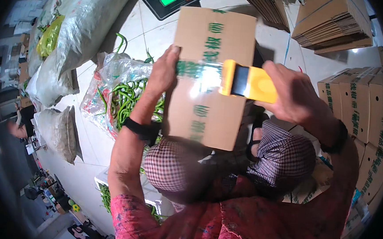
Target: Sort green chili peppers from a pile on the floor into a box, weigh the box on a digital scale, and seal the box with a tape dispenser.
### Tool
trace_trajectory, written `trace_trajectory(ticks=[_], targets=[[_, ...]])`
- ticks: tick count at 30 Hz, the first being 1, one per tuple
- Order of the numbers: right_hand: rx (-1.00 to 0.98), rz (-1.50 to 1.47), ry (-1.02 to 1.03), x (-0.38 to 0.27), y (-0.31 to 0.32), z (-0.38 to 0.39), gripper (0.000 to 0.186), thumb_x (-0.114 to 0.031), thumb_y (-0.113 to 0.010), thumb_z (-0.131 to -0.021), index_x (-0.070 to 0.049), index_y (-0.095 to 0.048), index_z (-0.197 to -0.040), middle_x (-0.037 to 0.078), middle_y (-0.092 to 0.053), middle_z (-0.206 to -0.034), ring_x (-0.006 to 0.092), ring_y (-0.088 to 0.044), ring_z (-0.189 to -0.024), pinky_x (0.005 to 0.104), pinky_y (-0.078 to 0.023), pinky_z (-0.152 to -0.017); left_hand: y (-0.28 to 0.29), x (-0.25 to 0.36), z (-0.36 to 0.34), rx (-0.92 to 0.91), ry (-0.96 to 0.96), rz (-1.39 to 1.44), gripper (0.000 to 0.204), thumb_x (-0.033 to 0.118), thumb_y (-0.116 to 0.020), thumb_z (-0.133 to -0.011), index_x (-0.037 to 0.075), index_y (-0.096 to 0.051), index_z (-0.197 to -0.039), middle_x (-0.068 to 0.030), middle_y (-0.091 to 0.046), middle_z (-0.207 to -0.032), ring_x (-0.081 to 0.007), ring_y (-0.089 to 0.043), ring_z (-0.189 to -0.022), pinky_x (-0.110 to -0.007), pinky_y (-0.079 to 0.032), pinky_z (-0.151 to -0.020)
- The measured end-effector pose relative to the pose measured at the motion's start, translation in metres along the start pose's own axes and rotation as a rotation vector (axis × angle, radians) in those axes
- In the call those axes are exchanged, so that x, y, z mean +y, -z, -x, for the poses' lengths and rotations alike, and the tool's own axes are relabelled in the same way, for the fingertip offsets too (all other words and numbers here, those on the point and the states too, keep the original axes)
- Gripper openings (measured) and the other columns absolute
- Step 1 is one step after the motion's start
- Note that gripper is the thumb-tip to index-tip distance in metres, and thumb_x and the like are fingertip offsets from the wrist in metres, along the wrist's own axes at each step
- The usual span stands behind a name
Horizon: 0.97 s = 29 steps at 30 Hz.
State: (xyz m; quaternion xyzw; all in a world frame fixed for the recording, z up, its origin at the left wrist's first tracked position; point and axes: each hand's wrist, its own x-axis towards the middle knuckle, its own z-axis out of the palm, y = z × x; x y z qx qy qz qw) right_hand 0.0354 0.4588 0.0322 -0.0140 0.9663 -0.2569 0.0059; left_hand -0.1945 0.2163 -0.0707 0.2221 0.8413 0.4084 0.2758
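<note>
A brown cardboard box (220, 117) with green print is in front of me, above my knees. My left hand (163, 71) grips its left edge, thumb near the upper face; the fingers behind are mostly hidden. In my right hand (293, 93) is a yellow tape dispenser (261, 85), its front end against the box's right half. A glossy strip of clear tape (189, 68) lies across the middle of the face, running from the left edge to the dispenser. What supports the box underneath is hidden.
Long green chili peppers (124, 101) fill an open plastic bag at my left. Large white sacks (84, 27) lie beyond it. A digital scale (164, 4) stands ahead. Flattened cartons (333, 25) are stacked far right, and printed boxes (357, 100) pile up at my right.
</note>
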Motion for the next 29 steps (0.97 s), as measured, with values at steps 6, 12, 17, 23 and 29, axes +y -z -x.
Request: trace_trajectory(ticks=[6, 12, 17, 23, 29], targets=[[0.154, -0.045, -0.052, 0.078, -0.063, 0.078, 0.063, -0.017, -0.083, -0.066, -0.001, -0.047, -0.115, 0.02, -0.057, -0.098, 0.0387, -0.06, -0.092, 0.0441, -0.049, -0.078, 0.006, 0.002, 0.004, -0.057, -0.011, 0.032, 0.066, 0.052, -0.034, -0.101, -0.003, -0.051, -0.133, -0.019, -0.061, -0.124, -0.0237, -0.056, -0.117, -0.032, -0.041, -0.099], [0.136, -0.008, -0.358, 0.148, -0.133, 0.166, 0.062, -0.02, -0.084, -0.064, -0.003, -0.049, -0.112, 0.02, -0.057, -0.098, 0.0403, -0.059, -0.094, 0.0448, -0.049, -0.079, 0.008, -0.009, 0.002, -0.074, -0.001, 0.163, 0.061, 0.047, -0.036, -0.103, -0.006, -0.055, -0.127, -0.0121, -0.063, -0.116, -0.0161, -0.057, -0.104, -0.028, -0.044, -0.091], [0.07, 0.06, -0.413, 0.158, -0.147, 0.166, 0.047, -0.02, -0.079, -0.07, -0.005, -0.049, -0.102, 0.02, -0.057, -0.093, 0.0403, -0.058, -0.084, 0.0455, -0.049, -0.071, 0.01, -0.022, 0.0, -0.021, 0.042, 0.165, 0.059, 0.047, -0.038, -0.103, -0.005, -0.055, -0.126, -0.0101, -0.064, -0.114, -0.012, -0.059, -0.096, -0.026, -0.048, -0.083], [-0.173, 0.194, -0.371, 0.104, -0.142, 0.057, 0.041, -0.006, -0.072, -0.065, -0.003, -0.05, -0.099, 0.017, -0.062, -0.083, 0.0359, -0.062, -0.077, 0.045, -0.049, -0.065, 0.004, -0.009, 0.002, -0.071, 0.068, 0.283, 0.061, 0.047, -0.041, -0.102, -0.007, -0.055, -0.125, -0.0125, -0.064, -0.114, -0.0137, -0.06, -0.096, -0.026, -0.048, -0.083], [-0.873, 0.74, -0.17, 0.11, -0.224, -0.045, 0.082, -0.023, -0.078, -0.062, -0.016, -0.045, -0.136, 0.006, -0.07, -0.104, 0.0389, -0.066, -0.095, 0.059, -0.047, -0.063, -0.006, 0.014, 0.002, -0.009, 0.049, 0.123, 0.068, 0.055, -0.041, -0.099, -0.005, -0.054, -0.129, -0.014, -0.063, -0.115, -0.0179, -0.058, -0.104, -0.028, -0.043, -0.092]])
